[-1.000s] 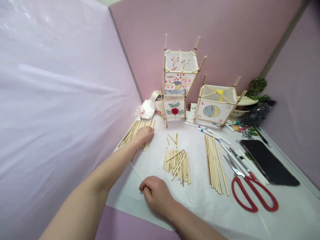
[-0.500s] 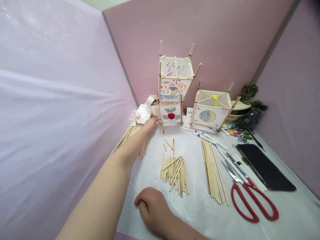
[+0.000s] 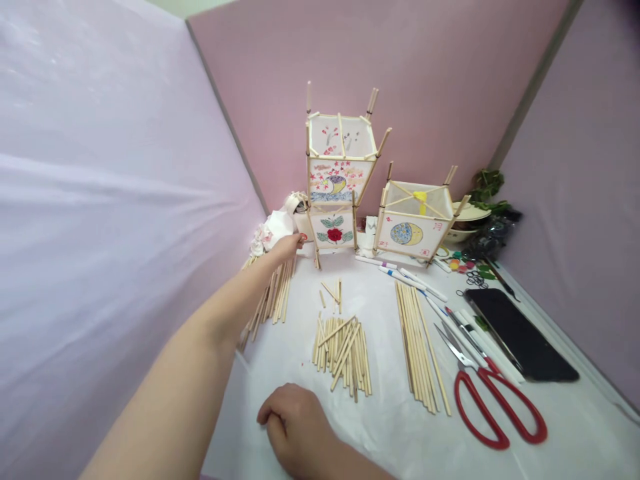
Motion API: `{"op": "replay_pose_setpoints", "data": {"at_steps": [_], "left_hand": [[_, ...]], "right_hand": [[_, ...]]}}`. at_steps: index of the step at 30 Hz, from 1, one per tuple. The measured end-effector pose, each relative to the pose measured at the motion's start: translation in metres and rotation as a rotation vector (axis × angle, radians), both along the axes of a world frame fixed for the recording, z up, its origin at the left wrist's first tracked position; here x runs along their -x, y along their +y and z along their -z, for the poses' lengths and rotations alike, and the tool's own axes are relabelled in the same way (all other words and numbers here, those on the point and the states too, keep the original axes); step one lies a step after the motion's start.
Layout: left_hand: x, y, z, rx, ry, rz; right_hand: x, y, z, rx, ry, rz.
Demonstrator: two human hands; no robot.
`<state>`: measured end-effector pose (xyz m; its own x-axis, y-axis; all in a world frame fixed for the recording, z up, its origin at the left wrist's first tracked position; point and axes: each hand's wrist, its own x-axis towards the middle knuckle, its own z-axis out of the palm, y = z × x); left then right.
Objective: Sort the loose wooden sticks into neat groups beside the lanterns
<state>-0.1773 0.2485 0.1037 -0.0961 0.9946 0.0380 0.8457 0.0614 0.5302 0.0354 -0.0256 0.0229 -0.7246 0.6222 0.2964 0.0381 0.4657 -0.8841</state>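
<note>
My left hand reaches to the back left, just beside the lower part of a stick-framed paper lantern painted with a red rose. Its fingers are drawn together, and a small red spot shows at the fingertips. What they hold, if anything, I cannot make out. Crumpled white paper lies right behind that hand, and a bundle of long thin sticks lies below the wrist. My right hand rests curled on the white table covering, with nothing visible in it. Nearest to it is a pile of short sticks.
A second lantern with a moon drawing stands to the right. White markers, long sticks, red-handled scissors and a black phone lie on the right. A lidded bowl stands at the back right.
The whole view has shifted, so the things appear a little farther left. My left forearm has swung left, uncovering more of the long sticks. My right hand stays curled on the table.
</note>
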Motion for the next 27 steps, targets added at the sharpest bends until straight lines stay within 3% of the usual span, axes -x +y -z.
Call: {"op": "replay_pose_setpoints", "data": {"at_steps": [3,7,13,17,21,27], "left_hand": [[0.006,-0.016,-0.005,0.021,-0.227,-0.051],[0.011,-0.05,-0.006,0.15,-0.514,-0.015],[0.019,-0.088,0.005,0.266,-0.711,0.043],[0.018,-0.096,0.012,0.301,-0.671,0.04],[0.012,-0.096,0.019,0.301,-0.49,-0.008],[0.001,-0.068,0.023,0.099,-0.088,-0.151]], "right_hand": [[-0.002,-0.001,-0.002,0.006,-0.005,0.002],[-0.003,-0.002,-0.003,-0.001,-0.001,0.007],[-0.003,-0.002,-0.002,0.009,-0.012,0.0],[-0.003,-0.003,-0.001,0.014,-0.006,-0.001],[-0.003,-0.002,-0.003,0.008,-0.014,0.001],[-0.003,0.0,-0.005,-0.007,-0.011,0.0]]}}
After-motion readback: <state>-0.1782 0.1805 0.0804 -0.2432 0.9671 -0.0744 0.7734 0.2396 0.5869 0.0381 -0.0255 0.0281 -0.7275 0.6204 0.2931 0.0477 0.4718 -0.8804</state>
